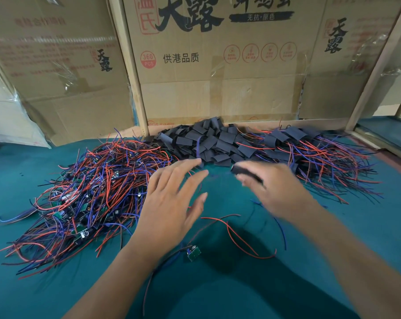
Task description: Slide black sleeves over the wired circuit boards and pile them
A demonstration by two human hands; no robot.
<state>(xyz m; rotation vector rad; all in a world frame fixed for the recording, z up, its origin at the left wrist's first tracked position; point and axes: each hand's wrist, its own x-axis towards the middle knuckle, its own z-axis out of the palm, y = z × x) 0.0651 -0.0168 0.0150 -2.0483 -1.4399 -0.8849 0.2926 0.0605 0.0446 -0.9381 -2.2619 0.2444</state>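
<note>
My right hand (pixel 273 187) pinched a black sleeve (pixel 246 172), my left hand (pixel 172 203) hovered open; tangled wires (pixel 241 236) on the bare board (pixel 193 253) could have snagged the sleeve's mouth.

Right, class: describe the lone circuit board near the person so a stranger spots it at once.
Start at the green table. Between the person's forearms, nearest the camera, lies one small green circuit board with red and dark wires trailing off. Unlike the boards in the tangled pile on the left, it lies alone.

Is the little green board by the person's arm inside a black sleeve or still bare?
Bare. The green circuit board lies uncovered on the teal table, its green face and wires showing, no sleeve on it.
</note>
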